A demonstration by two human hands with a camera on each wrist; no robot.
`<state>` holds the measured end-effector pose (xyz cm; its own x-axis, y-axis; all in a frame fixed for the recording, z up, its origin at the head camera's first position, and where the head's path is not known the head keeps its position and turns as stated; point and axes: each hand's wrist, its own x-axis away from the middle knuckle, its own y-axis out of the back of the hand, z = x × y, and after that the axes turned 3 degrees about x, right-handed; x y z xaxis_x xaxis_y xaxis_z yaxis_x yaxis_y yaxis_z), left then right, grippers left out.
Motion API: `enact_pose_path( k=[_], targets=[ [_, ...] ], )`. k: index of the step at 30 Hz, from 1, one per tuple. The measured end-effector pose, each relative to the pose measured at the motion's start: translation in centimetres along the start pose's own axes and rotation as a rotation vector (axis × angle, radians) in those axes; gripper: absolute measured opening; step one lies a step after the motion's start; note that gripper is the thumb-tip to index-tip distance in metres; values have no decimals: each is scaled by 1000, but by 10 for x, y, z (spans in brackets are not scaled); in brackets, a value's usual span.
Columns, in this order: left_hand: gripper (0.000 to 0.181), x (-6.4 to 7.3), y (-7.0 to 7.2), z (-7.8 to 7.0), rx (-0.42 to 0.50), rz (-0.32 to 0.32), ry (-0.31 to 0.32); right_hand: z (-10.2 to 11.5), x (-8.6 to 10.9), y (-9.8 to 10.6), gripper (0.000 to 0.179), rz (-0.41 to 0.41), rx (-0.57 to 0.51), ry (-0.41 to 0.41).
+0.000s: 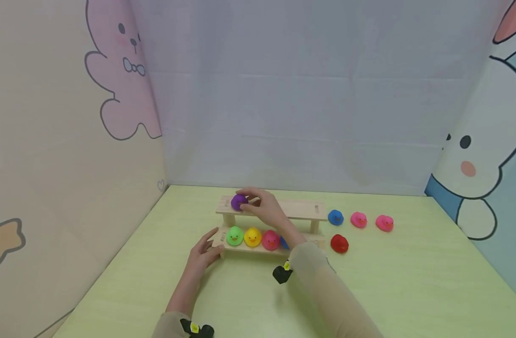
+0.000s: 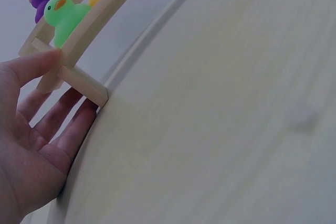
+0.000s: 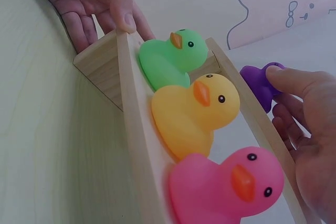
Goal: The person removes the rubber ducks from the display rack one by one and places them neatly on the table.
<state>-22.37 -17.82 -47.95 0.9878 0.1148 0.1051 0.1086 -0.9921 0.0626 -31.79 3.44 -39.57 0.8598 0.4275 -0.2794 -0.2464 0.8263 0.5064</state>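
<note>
Right hand [image 1: 264, 207], one: pinching a purple duck [image 1: 237, 203] between thumb and fingers, at the left end of the upper shelf [image 1: 297, 210] of a wooden rack [image 1: 314, 226], centre of the head frame; whether duck and board are touching, cannot tell.
Left hand [image 1: 202, 256], one: gripping the left end of the lower shelf [image 1: 221, 238], thumb resting on the wood.
Lower shelf, from left: green duck [image 1: 234, 236], yellow duck [image 1: 252, 237], pink duck [image 1: 271, 241], all sitting upright; blue duck [image 1: 284, 242], showing partly behind the right wrist.
Desk [image 1: 410, 281], right of centre: second blue duck [image 1: 335, 217], two further pink ducks [image 1: 358, 219], red duck [image 1: 339, 243], all lying beyond the rack's right end.
</note>
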Motion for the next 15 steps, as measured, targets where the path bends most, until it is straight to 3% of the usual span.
enact_pose_path(
  k=[15],
  targets=[
    [63, -2, 0, 1, 10, 11, -2, -1, 0, -1, 38, -15, -8, -5]
  ],
)
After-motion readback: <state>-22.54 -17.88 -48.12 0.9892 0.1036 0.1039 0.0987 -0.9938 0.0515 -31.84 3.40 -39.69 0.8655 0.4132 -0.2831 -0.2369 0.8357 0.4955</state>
